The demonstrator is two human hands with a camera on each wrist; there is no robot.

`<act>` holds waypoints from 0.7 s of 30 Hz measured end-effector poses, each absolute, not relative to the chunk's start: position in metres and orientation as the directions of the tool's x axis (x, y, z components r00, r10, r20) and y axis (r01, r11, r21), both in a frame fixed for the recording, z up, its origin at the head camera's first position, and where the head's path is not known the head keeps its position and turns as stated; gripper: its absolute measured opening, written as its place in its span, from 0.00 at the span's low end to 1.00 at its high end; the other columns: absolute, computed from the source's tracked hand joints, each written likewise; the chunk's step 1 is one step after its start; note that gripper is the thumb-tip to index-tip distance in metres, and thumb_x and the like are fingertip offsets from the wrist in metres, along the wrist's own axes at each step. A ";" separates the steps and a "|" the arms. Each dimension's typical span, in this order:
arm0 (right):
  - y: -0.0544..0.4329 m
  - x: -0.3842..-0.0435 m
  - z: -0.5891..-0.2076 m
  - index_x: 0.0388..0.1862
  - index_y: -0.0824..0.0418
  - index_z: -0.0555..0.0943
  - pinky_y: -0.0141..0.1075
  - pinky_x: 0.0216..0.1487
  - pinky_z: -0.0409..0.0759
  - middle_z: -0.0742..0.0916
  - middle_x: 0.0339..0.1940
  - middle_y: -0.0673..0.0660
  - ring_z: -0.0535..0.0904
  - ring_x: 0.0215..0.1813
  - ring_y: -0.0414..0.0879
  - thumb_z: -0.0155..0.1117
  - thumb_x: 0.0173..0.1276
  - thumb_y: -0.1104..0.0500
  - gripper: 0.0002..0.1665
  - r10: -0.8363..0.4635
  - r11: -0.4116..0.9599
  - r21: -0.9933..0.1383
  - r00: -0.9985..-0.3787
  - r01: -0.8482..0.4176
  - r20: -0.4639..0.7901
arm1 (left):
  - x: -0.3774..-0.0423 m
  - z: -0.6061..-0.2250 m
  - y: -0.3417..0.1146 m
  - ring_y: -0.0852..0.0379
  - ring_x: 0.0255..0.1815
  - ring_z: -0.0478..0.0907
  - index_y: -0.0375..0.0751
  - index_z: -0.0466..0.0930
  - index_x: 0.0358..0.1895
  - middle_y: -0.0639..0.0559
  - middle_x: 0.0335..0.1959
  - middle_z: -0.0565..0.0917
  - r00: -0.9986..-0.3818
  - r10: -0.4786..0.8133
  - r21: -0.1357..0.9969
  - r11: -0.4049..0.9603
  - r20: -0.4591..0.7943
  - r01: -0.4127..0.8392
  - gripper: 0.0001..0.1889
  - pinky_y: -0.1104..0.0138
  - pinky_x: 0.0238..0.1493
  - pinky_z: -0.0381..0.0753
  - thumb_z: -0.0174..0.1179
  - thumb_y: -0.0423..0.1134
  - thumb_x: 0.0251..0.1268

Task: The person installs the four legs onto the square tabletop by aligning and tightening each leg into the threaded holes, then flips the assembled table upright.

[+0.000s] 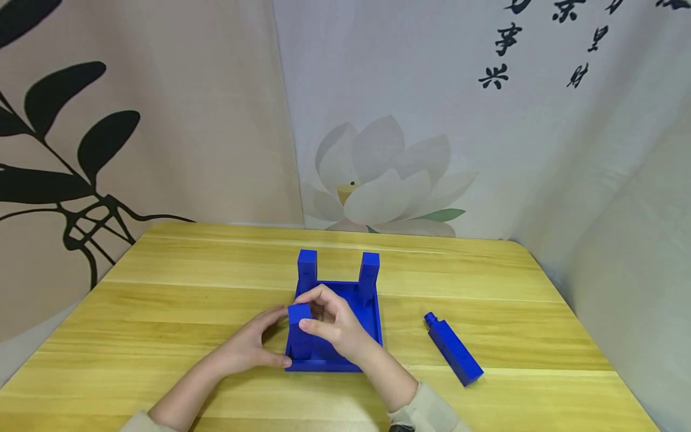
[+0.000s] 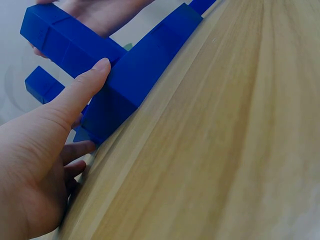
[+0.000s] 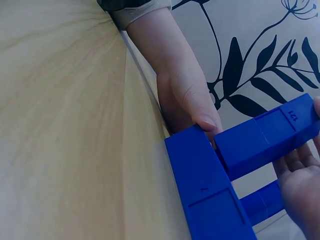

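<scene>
A shallow blue square tray-like base (image 1: 340, 366) lies on the wooden table, its raised rim facing up. At its near left corner stands an upright blue square post (image 1: 300, 339), which my right hand (image 1: 340, 330) pinches near the top between thumb and fingers. My left hand (image 1: 243, 348) holds the base's left side, thumb (image 2: 95, 77) against the near corner and fingers along the side. Two more blue posts, far left (image 1: 308, 270) and far right (image 1: 369, 276), stand upright on the base. The post's lower end is hidden inside the rim.
A loose blue post (image 1: 454, 351) with a narrower, ringed end lies on the table (image 1: 540, 372) to the right of the base. Behind the table hangs a printed cloth (image 1: 227, 120) with leaves, a lotus and characters.
</scene>
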State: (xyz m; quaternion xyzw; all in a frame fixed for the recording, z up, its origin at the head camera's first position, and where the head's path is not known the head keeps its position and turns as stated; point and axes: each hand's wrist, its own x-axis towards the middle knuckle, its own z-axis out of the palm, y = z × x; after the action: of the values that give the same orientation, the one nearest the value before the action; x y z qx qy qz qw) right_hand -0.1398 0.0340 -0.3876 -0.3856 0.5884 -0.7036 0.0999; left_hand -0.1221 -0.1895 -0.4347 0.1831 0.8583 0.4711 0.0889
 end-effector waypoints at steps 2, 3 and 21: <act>0.033 -0.140 -0.388 0.51 0.73 0.69 0.31 0.45 0.75 0.79 0.47 0.50 0.76 0.47 0.42 0.62 0.67 0.58 0.23 -0.593 -0.286 -0.906 -0.686 -0.311 0.422 | -0.122 -0.435 -0.190 0.31 0.70 0.52 0.35 0.62 0.70 0.30 0.71 0.57 -0.919 0.395 0.845 0.486 0.018 0.225 0.52 0.36 0.64 0.52 0.76 0.53 0.41; 0.033 -0.140 -0.389 0.50 0.74 0.69 0.31 0.45 0.75 0.79 0.48 0.50 0.76 0.47 0.43 0.63 0.67 0.57 0.23 -0.591 -0.285 -0.908 -0.689 -0.309 0.420 | -0.122 -0.436 -0.190 0.31 0.70 0.52 0.35 0.62 0.70 0.30 0.71 0.57 -0.918 0.396 0.844 0.486 0.020 0.228 0.52 0.36 0.64 0.52 0.76 0.53 0.41; 0.033 -0.139 -0.390 0.56 0.73 0.70 0.39 0.59 0.72 0.79 0.52 0.65 0.74 0.54 0.45 0.61 0.68 0.59 0.24 -0.589 -0.259 -0.914 -0.699 -0.312 0.406 | -0.123 -0.437 -0.189 0.32 0.70 0.52 0.34 0.61 0.71 0.31 0.71 0.58 -0.903 0.427 0.859 0.440 0.058 0.263 0.51 0.38 0.65 0.52 0.77 0.50 0.42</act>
State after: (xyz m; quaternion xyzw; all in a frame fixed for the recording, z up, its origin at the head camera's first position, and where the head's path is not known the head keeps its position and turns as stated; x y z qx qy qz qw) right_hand -0.1392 0.0332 -0.3895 -0.3749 0.6006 -0.6992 0.0988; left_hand -0.1233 -0.1891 -0.4366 0.2041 0.8443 0.4884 0.0838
